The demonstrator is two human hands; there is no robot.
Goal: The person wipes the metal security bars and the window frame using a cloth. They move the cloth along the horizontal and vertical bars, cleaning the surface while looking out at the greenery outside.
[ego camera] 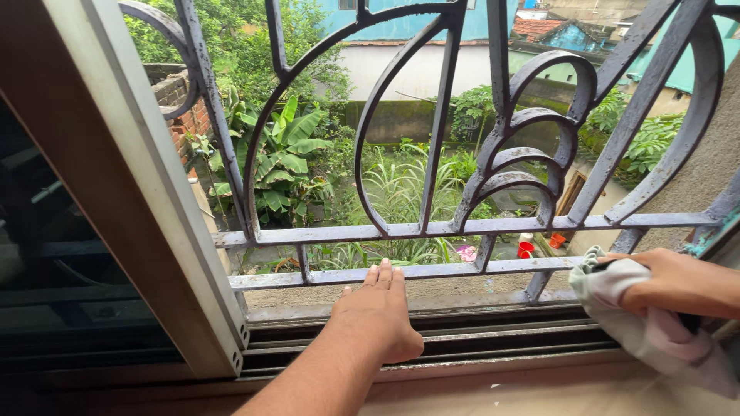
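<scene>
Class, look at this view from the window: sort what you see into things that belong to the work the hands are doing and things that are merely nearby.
In use:
- right hand gripping a pale cloth
- left hand flat on the sill
- window track
- metal grille

Merely nearby:
- sliding window frame
- garden plants
- red containers on the ground outside
- brick wall

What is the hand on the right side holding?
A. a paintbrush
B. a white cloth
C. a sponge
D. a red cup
B: the right hand grips a bunched white cloth by the window grille, while the left hand lies flat on the window track.
</scene>
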